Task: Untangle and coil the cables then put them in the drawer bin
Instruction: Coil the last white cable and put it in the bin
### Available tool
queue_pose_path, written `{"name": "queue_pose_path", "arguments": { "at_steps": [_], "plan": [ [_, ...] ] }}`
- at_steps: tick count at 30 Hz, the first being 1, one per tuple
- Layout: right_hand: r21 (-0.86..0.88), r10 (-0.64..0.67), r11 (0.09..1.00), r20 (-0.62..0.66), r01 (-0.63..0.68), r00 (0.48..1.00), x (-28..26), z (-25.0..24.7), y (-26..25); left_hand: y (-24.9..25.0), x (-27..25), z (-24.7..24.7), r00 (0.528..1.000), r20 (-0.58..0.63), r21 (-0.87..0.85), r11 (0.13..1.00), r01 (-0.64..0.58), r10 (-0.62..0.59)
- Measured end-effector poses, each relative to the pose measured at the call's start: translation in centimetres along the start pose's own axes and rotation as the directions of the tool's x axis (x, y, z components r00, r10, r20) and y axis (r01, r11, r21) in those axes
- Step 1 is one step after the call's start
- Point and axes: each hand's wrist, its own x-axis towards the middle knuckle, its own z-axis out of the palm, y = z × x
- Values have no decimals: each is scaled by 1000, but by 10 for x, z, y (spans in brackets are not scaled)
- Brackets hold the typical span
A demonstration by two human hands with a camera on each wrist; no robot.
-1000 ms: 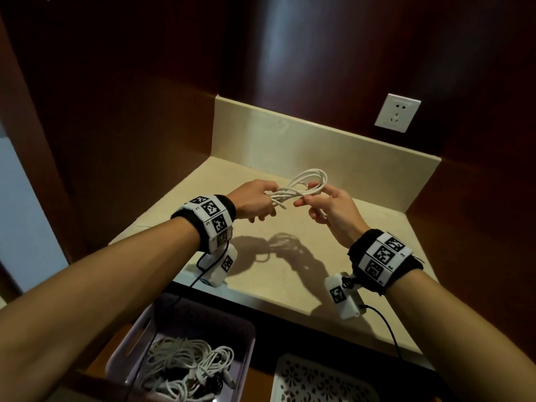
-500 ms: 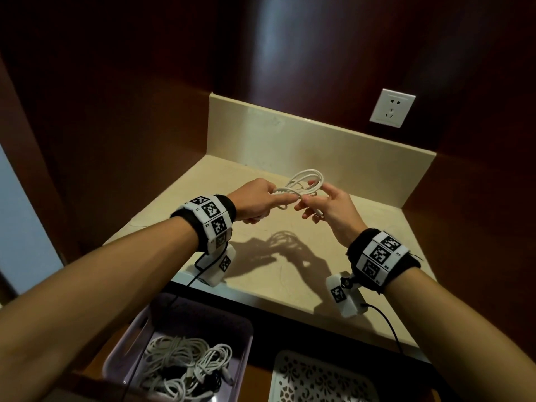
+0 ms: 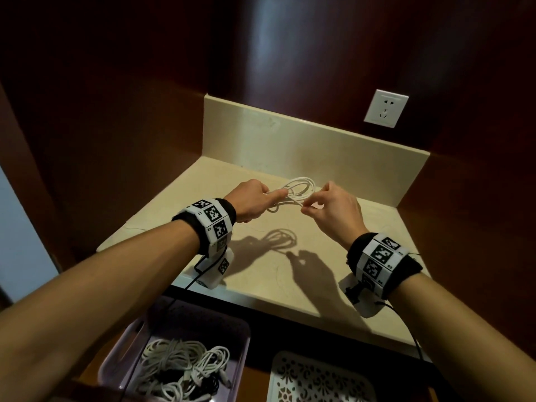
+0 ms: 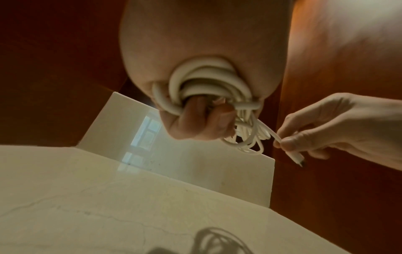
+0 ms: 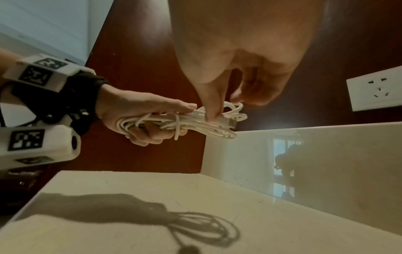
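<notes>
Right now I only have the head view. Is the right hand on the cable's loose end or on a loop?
Observer: Loose end. The left wrist view shows the right hand pinching the white cable just behind its plug, which sticks out below the fingers.
Operator: Left grip on the coil solid?
Observer: Looks so. In the right wrist view the left hand has its fingers curled round the bundle, thumb on top.
Operator: Any wrap around the bundle?
Observer: One strand crosses it beside the fingers.
</notes>
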Motion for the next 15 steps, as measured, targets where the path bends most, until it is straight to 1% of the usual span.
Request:
{"name": "queue_pose_path", "arguments": {
  "at_steps": [1, 2, 5, 8, 10, 12, 15],
  "plan": [
    [-45, -28, 999, -39, 26, 999, 1, -1, 0, 0, 1, 0, 1000, 5, -5, 1000, 3, -3],
    [-50, -66, 997, -81, 62, 995, 1, -1, 0, 0, 1, 1, 1000, 11, -9, 1000, 5, -5],
    [6, -190, 981, -218, 196, 957, 6, 4, 4, 0, 4, 1, 999, 37, -7, 1000, 9, -8],
    [48, -254, 958, -303, 282, 918, 11, 8, 5, 0, 6, 0, 998, 61, -22, 1000, 5, -4],
    [91, -273, 944, -333, 319, 903, 13, 10, 7, -1, 7, -1, 997, 71, -30, 1000, 3, -1],
    [161, -271, 926, -345, 341, 899, 16, 13, 8, -3, 7, -2, 997, 72, -52, 999, 4, 0],
    [309, -204, 903, -300, 298, 932, 18, 20, 10, -6, 8, -3, 998, 63, -93, 996, 4, 2]
  ]
}}
